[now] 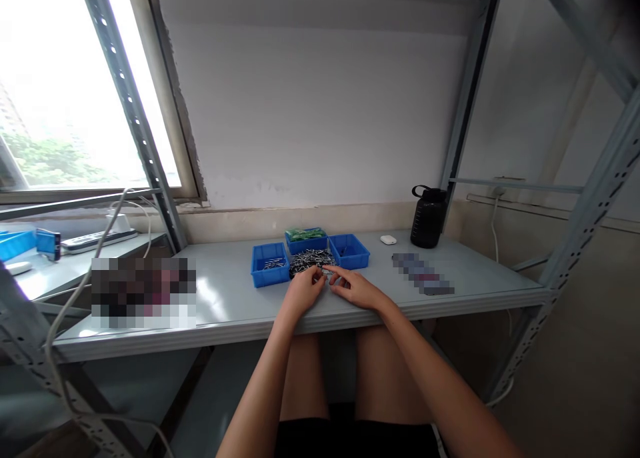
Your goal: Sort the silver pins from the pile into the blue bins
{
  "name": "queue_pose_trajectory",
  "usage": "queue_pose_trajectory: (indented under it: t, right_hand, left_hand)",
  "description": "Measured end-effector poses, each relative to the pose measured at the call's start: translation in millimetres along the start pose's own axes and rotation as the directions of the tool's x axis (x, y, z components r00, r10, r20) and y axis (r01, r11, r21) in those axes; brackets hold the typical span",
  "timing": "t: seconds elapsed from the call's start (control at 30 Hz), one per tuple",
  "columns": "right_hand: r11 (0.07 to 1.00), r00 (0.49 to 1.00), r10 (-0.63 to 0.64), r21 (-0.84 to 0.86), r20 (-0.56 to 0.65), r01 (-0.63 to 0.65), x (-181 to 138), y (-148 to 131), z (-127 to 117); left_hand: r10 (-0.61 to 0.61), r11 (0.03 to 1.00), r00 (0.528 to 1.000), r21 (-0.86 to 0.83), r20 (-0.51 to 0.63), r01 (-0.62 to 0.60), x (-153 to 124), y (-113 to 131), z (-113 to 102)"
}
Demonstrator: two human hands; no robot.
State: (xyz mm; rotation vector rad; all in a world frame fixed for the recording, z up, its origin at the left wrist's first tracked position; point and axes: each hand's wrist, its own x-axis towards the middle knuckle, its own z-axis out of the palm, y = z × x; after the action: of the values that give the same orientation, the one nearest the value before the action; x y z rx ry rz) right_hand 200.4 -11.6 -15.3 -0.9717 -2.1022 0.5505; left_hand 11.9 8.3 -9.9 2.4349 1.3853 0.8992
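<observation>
My left hand (306, 289) and my right hand (356, 287) rest on the grey table (230, 305), fingertips meeting at the near edge of a pile of small dark metal screws (311, 260). Both hands have their fingers curled in a pinch; what they pinch is too small to name. A blue bin (270, 265) with a few metal parts stands left of the pile. Another blue bin (349, 251) stands on the right. Behind the pile a third blue bin (305, 239) holds green pieces.
A black water bottle (428, 217) and a small white case (388, 239) stand at the back right. Metal shelf posts (135, 121) rise at both sides. A power strip (97, 238) and cables lie on the left bench under the window.
</observation>
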Motion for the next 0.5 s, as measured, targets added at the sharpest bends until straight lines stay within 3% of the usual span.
queue_pose_trajectory:
  t: [0.5]
  right_hand:
    - [0.997,0.999,0.039,-0.071,-0.008,-0.040,1.4,0.3,0.7]
  left_hand:
    - [0.001,1.000,0.999,-0.029,-0.048,-0.003,-0.2,5.9,-4.3]
